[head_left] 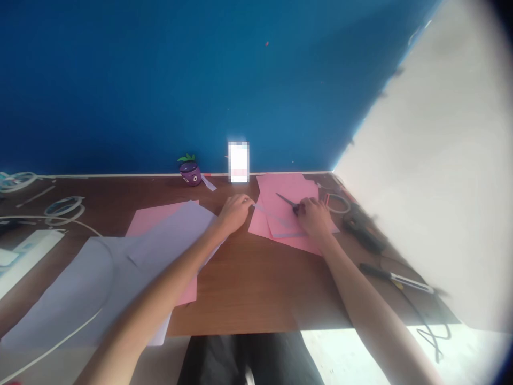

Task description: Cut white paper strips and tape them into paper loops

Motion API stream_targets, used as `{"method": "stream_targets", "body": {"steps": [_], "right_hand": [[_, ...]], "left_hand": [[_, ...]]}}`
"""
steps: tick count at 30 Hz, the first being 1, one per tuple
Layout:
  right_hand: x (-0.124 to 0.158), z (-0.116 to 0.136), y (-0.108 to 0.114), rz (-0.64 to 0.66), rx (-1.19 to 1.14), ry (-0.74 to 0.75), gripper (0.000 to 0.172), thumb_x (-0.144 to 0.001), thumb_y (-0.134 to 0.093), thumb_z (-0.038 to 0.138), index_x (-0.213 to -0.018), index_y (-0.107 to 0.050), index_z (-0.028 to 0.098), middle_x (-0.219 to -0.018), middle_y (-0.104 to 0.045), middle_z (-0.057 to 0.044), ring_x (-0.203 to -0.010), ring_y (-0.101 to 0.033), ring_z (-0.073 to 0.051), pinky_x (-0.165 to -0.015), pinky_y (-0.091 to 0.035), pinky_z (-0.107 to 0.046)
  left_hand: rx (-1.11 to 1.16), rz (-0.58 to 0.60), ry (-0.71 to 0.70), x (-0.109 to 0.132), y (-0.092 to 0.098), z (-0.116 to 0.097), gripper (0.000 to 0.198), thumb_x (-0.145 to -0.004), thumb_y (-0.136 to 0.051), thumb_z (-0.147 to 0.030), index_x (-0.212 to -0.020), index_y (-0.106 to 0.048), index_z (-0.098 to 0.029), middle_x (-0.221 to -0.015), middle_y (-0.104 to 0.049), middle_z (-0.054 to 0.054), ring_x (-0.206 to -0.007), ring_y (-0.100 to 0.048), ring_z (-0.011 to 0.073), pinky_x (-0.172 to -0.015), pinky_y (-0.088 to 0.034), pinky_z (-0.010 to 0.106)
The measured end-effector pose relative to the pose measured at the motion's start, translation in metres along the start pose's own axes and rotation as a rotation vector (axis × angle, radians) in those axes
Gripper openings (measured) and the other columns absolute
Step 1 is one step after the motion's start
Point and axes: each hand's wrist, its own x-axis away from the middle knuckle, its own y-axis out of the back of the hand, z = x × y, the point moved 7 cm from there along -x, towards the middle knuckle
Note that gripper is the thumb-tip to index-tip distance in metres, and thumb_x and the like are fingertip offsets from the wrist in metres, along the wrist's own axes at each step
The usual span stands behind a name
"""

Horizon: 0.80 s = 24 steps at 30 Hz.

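My left hand [235,209] is closed in a pinch on one end of a thin pale paper strip [272,215], which slants right and down across the pink sheets [280,184]. Closed around the handles of dark scissors [285,200] is my right hand [315,215], resting over those sheets. The scissor blades point left and away from me; how far they are apart is too small to tell. Large pale lilac sheets [100,278] lie under and left of my left forearm, with a pink sheet [150,216] partly beneath them.
A purple cup [189,174] with green leaves stands by the blue wall, near a bright blurred-out upright rectangle [239,162]. At right lie a tape ring [337,203], a dark tool [364,231] and a cutter-like tool [396,278]. White cables [66,208] and a power strip [30,259] are left.
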Motion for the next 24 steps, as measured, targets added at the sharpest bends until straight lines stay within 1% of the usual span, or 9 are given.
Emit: {"method": "stream_targets", "body": {"steps": [2, 5, 8, 10, 12, 16, 20, 24], "right_hand": [[0.000, 0.001, -0.004, 0.023, -0.018, 0.023, 0.022, -0.089, -0.043, 0.022, -0.098, -0.062, 0.016, -0.094, -0.065, -0.011, -0.085, -0.055, -0.024, -0.071, -0.033, -0.032], [-0.001, 0.003, -0.009, 0.043, -0.023, 0.026, 0.020, -0.090, -0.045, 0.024, -0.097, -0.062, 0.016, -0.092, -0.065, -0.011, -0.084, -0.056, -0.023, -0.069, -0.033, -0.031], [-0.001, 0.003, -0.011, 0.063, -0.003, 0.021, 0.019, -0.089, -0.046, 0.022, -0.098, -0.062, 0.016, -0.094, -0.065, -0.011, -0.085, -0.056, -0.024, -0.068, -0.033, -0.031], [-0.001, 0.004, -0.011, 0.075, 0.013, 0.029, 0.020, -0.089, -0.045, 0.020, -0.098, -0.062, 0.016, -0.095, -0.065, -0.012, -0.085, -0.056, -0.024, -0.067, -0.033, -0.032], [0.000, 0.005, -0.009, 0.084, 0.024, 0.029, 0.020, -0.089, -0.045, 0.019, -0.097, -0.063, 0.017, -0.095, -0.065, -0.012, -0.086, -0.056, -0.024, -0.067, -0.033, -0.032], [0.002, 0.006, -0.006, 0.080, 0.021, 0.024, 0.020, -0.088, -0.045, 0.016, -0.097, -0.062, 0.018, -0.096, -0.065, -0.011, -0.086, -0.055, -0.023, -0.068, -0.033, -0.032], [0.002, 0.007, -0.003, 0.047, 0.007, 0.023, 0.019, -0.088, -0.046, 0.016, -0.098, -0.062, 0.017, -0.096, -0.064, -0.011, -0.089, -0.054, -0.024, -0.072, -0.033, -0.032], [0.001, 0.005, -0.004, 0.037, -0.004, 0.008, 0.019, -0.088, -0.046, 0.017, -0.098, -0.062, 0.018, -0.095, -0.065, -0.010, -0.088, -0.054, -0.023, -0.072, -0.034, -0.031]], "left_hand": [[0.067, 0.047, -0.104, 0.000, -0.008, -0.022, 0.041, -0.091, -0.032, -0.005, -0.115, -0.060, -0.021, -0.120, -0.060, 0.008, -0.111, -0.053, 0.0222, -0.091, -0.043, 0.039], [0.110, 0.090, -0.233, 0.005, -0.022, -0.052, 0.044, -0.092, -0.032, -0.007, -0.130, -0.051, -0.020, -0.135, -0.053, 0.009, -0.124, -0.048, 0.0218, -0.101, -0.040, 0.039], [0.074, 0.099, -0.267, 0.011, -0.028, -0.066, 0.040, -0.094, -0.036, -0.013, -0.131, -0.048, -0.019, -0.138, -0.051, 0.010, -0.129, -0.045, 0.0233, -0.102, -0.040, 0.040], [0.051, 0.099, -0.265, 0.013, -0.028, -0.068, 0.038, -0.094, -0.037, -0.013, -0.128, -0.050, -0.019, -0.136, -0.053, 0.010, -0.127, -0.046, 0.0233, -0.100, -0.040, 0.041], [0.037, 0.104, -0.262, 0.014, -0.025, -0.067, 0.038, -0.092, -0.037, -0.009, -0.125, -0.053, -0.020, -0.131, -0.057, 0.010, -0.122, -0.050, 0.0225, -0.096, -0.041, 0.040], [0.024, 0.132, -0.295, 0.013, -0.017, -0.067, 0.045, -0.086, -0.036, 0.002, -0.121, -0.054, -0.019, -0.117, -0.062, 0.009, -0.112, -0.054, 0.0216, -0.090, -0.041, 0.036], [-0.011, 0.167, -0.301, 0.013, -0.012, -0.069, 0.046, -0.078, -0.038, 0.007, -0.114, -0.054, -0.017, -0.105, -0.061, 0.009, -0.102, -0.054, 0.0221, -0.083, -0.040, 0.033], [-0.100, 0.173, -0.310, 0.014, -0.012, -0.070, 0.038, -0.077, -0.037, 0.009, -0.100, -0.054, -0.015, -0.095, -0.058, 0.009, -0.091, -0.052, 0.0213, -0.078, -0.037, 0.032]]}}
